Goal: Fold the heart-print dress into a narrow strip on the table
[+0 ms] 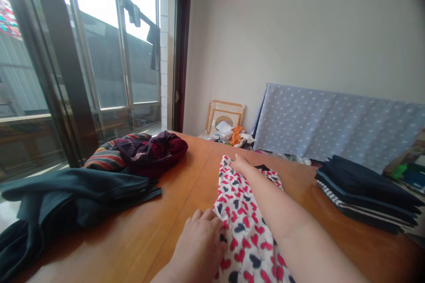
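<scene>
A white garment printed with red and navy hearts (247, 234) lies flat and lengthwise on the wooden table (139, 230). My left hand (197, 247) is at its near left edge, with the fingers curled onto the cloth. My right hand (239, 164) reaches across the garment to its far end, where the fingers rest on the fabric. My right forearm hides part of the print. A small dark patch (262, 167) shows just beyond my right hand.
A stack of folded dark clothes (365, 192) sits at the right. To the left lie a dark teal garment (76, 194), a maroon cloth (152, 152) and a striped cloth (106, 157). Blue polka-dot fabric (332, 124) and wooden picture frames (225, 117) stand behind the table.
</scene>
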The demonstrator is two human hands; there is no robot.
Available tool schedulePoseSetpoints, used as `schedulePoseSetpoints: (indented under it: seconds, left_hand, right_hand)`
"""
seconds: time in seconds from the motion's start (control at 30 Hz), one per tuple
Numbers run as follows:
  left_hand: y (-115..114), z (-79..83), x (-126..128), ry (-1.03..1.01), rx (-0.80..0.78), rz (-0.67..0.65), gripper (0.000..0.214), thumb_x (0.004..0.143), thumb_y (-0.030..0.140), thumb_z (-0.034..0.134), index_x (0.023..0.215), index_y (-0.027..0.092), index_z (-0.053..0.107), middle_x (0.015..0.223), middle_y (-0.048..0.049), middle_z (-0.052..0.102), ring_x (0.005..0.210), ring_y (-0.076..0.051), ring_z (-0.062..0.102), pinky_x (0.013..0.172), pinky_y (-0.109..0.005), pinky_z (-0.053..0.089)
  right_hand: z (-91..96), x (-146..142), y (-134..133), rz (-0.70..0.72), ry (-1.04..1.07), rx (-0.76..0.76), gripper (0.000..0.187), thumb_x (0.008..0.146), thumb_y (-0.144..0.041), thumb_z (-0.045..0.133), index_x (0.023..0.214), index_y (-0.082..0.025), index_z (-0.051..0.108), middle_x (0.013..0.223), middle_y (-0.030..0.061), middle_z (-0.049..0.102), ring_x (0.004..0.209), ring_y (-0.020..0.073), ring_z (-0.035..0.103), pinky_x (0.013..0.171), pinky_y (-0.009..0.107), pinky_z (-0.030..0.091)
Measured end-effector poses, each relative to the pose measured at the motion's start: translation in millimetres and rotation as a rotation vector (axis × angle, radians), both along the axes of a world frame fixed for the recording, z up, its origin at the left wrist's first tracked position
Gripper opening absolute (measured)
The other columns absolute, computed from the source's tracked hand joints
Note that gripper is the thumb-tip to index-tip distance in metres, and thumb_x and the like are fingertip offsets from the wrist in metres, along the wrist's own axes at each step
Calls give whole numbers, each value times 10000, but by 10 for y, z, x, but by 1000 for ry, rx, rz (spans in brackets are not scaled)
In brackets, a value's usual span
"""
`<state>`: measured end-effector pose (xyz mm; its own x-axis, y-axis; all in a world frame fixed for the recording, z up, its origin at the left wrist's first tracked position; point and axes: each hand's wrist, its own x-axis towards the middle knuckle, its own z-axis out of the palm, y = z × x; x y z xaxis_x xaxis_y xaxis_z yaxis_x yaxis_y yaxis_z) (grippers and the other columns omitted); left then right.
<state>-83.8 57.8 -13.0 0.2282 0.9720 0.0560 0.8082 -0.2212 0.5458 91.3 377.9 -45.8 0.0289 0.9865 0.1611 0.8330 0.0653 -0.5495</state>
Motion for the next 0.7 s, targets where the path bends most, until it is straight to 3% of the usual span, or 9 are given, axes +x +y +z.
schedulePoseSetpoints:
  seconds: [0.17, 0.23, 0.53, 0.7]
  left_hand:
    - [2, 19, 5, 13, -39, 4, 271, 798, 288, 614, 1047, 270, 721, 1193, -76, 636, 1106, -292, 513, 947, -388, 407]
    - [-2, 23, 9, 22, -43, 5, 264, 802, 287, 613, 1045, 276, 716, 1200, -72, 633, 1112, -294, 514, 944, -394, 408]
    - [-35, 37, 13, 125, 18, -3, 216, 843, 312, 583, 1028, 281, 689, 1178, -51, 633, 1096, -281, 528, 907, -397, 411]
    - [-51, 35, 26, 120, 65, 21, 184, 888, 336, 554, 1005, 274, 683, 1133, -49, 641, 1052, -264, 543, 888, -384, 402]
  right_hand:
    - [-63, 28, 5, -35, 61, -38, 243, 718, -351, 756, 912, -205, 747, 944, 97, 762, 921, 251, 685, 785, 291, 489]
    - [-71, 66, -23, -71, 107, 5, 166, 771, -344, 685, 873, -222, 735, 906, 68, 758, 885, 227, 675, 758, 272, 478]
    - [-28, 235, -134, -92, 335, 141, 279, 733, -287, 640, 983, -212, 737, 838, 22, 742, 778, 194, 676, 691, 240, 513]
    - [136, 735, -302, -169, 356, 180, 298, 757, -299, 599, 1007, -192, 721, 724, 28, 710, 649, 182, 656, 583, 238, 497]
